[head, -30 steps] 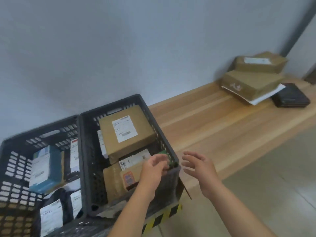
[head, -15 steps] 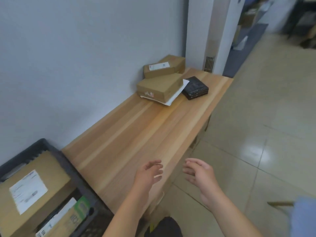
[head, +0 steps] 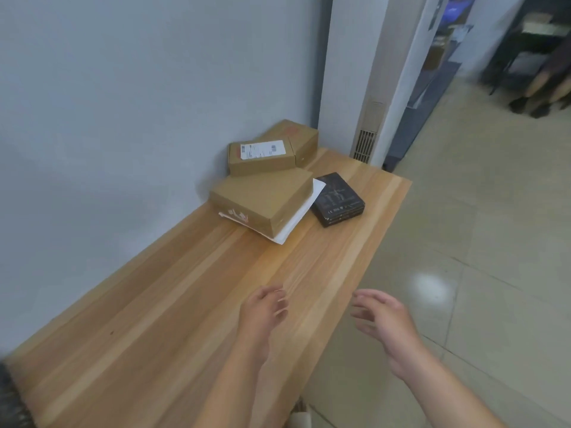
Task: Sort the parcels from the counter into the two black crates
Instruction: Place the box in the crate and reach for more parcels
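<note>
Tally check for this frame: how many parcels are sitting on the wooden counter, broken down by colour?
Brown cardboard boxes: 3 (large front box, labelled box, box behind it)
White flat envelope, under the large front box: 1
Black box: 1
Total: 5

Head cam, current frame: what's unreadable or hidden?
Crate corner: head view, cut off by the lower left edge, blurred; contents unseen.
Labelled box: label print too small.
White envelope: mostly under plain brown box.
Rear box: partly behind the Labelled box.
</note>
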